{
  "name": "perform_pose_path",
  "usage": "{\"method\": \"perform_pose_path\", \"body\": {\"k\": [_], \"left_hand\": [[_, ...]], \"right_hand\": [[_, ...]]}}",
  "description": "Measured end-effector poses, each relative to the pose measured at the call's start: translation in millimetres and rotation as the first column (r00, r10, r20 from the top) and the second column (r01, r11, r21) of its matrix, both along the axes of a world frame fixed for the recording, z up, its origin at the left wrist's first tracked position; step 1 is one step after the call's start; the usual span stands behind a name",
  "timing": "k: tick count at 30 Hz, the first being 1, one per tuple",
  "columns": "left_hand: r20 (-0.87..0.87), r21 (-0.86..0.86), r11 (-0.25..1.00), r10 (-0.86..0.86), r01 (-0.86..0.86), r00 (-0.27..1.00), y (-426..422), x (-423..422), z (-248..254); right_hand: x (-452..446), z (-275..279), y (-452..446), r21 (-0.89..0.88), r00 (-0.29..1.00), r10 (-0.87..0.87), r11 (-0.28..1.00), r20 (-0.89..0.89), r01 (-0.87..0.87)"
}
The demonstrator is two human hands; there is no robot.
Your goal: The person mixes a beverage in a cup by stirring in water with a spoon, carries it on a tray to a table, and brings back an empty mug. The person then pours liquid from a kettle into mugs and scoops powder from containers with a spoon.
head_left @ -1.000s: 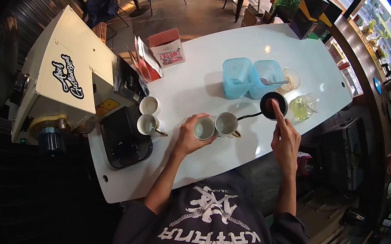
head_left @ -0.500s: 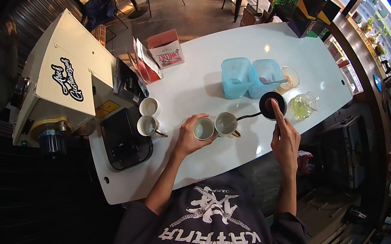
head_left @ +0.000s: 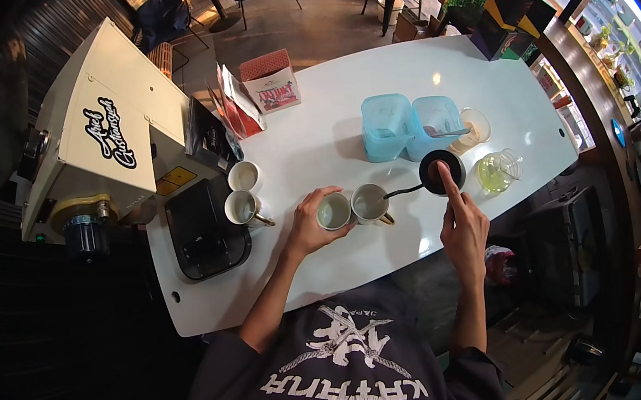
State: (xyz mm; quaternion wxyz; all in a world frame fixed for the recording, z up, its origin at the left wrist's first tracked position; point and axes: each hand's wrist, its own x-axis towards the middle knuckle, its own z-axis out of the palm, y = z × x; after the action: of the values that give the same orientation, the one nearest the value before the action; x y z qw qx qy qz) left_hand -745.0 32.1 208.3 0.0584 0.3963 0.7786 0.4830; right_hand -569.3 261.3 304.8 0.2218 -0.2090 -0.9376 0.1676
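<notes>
My left hand [head_left: 313, 223] is wrapped round a white mug [head_left: 334, 212], its thumb and fingers on the sides. Right beside that mug stands a second white mug [head_left: 369, 203] with a gold-coloured handle, and some liquid seems to lie in both. A black gooseneck kettle [head_left: 433, 182] is in my right hand [head_left: 464, 231], the index finger stretched over its lid and the other fingers curled below. The thin spout reaches left, its tip over the second mug's rim. Whether water is flowing is too small to tell. The kettle's handle is hidden under my hand.
Two more mugs [head_left: 241, 206] stand left, by a black tray [head_left: 203, 235] and a cream machine [head_left: 100, 138]. Beyond the kettle are blue plastic containers [head_left: 386, 133], a glass [head_left: 475, 126] and a glass jug of yellowish liquid [head_left: 495, 174]. Packets [head_left: 242, 114] and a box [head_left: 273, 90] sit behind.
The kettle and my right hand have shifted slightly left. My left hand and the mugs have stayed in place.
</notes>
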Motion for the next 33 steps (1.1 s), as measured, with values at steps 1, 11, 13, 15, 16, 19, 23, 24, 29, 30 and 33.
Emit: {"method": "perform_pose_path", "body": {"k": [1,11,13,15,16,19,23,24,29,30,33], "left_hand": [[0.001,0.008,1.0,0.0,0.0,1.0,0,0,0],[0.0,0.002,1.0,-0.001,0.001,1.0,-1,0,0],[0.006,-0.002,1.0,0.003,-0.003,1.0,0,0,0],[0.005,-0.003,1.0,0.005,-0.005,1.0,0,0,-1],[0.003,-0.005,1.0,0.008,-0.007,1.0,0,0,-1],[0.023,-0.014,1.0,0.003,-0.003,1.0,-1,0,0],[0.023,0.003,1.0,0.004,-0.004,1.0,-1,1,1],[0.015,0.001,1.0,0.006,-0.006,1.0,-1,1,0],[0.083,-0.012,1.0,0.01,-0.009,0.997,-3,3,1],[0.15,0.026,0.999,0.024,-0.028,0.988,-2,5,1],[0.211,0.079,0.995,0.045,-0.063,0.976,-1,8,-4]], "right_hand": [[0,-1,0,0.006,1.0,0.01,1.0,0.002,-0.01],[-4,2,-1,0.016,1.0,0.013,1.0,-0.006,-0.013],[-5,3,-1,-0.004,1.0,-0.003,1.0,-0.014,0.003],[-3,1,1,-0.026,1.0,0.0,1.0,0.006,0.0],[-3,0,1,-0.049,1.0,0.003,0.999,0.025,-0.001],[-2,0,0,-0.2,0.998,0.016,0.979,-0.068,-0.03],[-4,-18,8,-0.331,0.973,0.03,0.938,-0.229,-0.107],[-2,-21,10,-0.418,0.984,-0.003,0.906,-0.177,-0.073],[5,-26,18,-0.716,0.997,-0.082,0.696,0.007,0.062],[6,-31,18,-0.727,0.992,-0.092,0.687,-0.088,0.0],[7,-40,17,-0.68,0.972,-0.088,0.729,-0.218,-0.086]]}}
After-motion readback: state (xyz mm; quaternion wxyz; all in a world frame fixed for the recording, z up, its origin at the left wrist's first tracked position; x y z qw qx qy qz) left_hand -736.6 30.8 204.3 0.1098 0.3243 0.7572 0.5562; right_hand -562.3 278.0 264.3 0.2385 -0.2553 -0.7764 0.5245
